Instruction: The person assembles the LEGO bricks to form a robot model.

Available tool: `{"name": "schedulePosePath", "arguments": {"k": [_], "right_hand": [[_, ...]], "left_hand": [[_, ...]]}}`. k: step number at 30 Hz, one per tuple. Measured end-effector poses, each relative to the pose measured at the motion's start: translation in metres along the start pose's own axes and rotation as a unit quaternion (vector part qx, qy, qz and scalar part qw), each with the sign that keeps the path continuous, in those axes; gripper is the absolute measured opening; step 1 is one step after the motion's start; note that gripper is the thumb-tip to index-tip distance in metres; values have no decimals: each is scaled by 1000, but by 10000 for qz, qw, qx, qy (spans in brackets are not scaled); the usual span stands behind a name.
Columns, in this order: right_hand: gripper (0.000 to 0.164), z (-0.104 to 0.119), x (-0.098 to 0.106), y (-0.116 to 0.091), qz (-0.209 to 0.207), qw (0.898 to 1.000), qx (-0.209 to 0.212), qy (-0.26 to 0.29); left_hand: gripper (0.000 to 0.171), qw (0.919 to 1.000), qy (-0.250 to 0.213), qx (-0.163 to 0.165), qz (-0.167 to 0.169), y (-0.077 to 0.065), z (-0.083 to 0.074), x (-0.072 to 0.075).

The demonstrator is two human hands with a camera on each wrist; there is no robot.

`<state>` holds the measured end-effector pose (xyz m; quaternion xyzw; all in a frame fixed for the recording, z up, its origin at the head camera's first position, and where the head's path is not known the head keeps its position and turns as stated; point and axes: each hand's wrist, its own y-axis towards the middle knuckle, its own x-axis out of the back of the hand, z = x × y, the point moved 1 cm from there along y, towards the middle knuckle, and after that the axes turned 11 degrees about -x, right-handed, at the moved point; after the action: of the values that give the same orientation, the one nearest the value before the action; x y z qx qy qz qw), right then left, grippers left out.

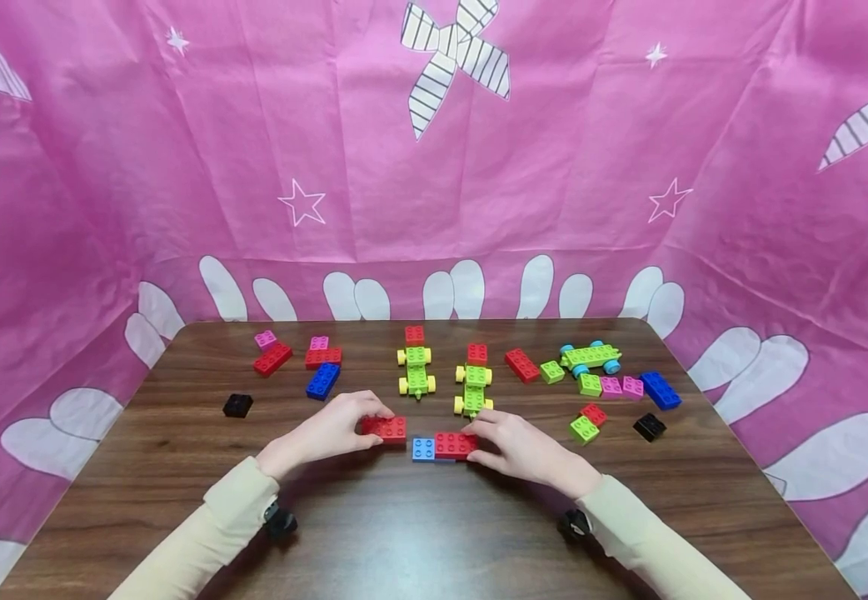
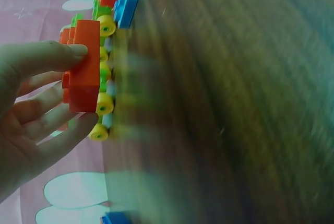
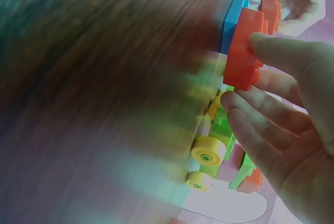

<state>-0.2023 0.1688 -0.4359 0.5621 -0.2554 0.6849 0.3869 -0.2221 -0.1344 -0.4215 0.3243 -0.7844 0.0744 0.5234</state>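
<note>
Light-blue studded plastic brick [image 1: 423,450] lies nearest; over its three-o'clock end sits a red rectangular plastic brick [image 1: 451,445], pinched by the right hand [image 1: 520,448], thumb and fingers parted by its width. At ten o'clock, the left hand [image 1: 338,428] grips a second red plastic brick [image 1: 394,430] similarly. For a firm fit, I would match studs, then press evenly. Farther, at twelve, stands a lime-green plastic wheeled base [image 1: 417,380].

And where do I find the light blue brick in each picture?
Head: light blue brick low, near the middle.
Left wrist: light blue brick at the top, left of centre.
Right wrist: light blue brick near the top, right of centre.
Shared landmark: the red brick overlapping it.
</note>
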Motion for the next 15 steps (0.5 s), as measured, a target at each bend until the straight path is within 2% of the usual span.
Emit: {"name": "schedulePosePath", "arguments": {"k": [15], "right_hand": [[31, 3, 0, 1, -38, 10000, 51, 5]], "left_hand": [[33, 9999, -110, -79, 11, 5, -9, -15]]}}
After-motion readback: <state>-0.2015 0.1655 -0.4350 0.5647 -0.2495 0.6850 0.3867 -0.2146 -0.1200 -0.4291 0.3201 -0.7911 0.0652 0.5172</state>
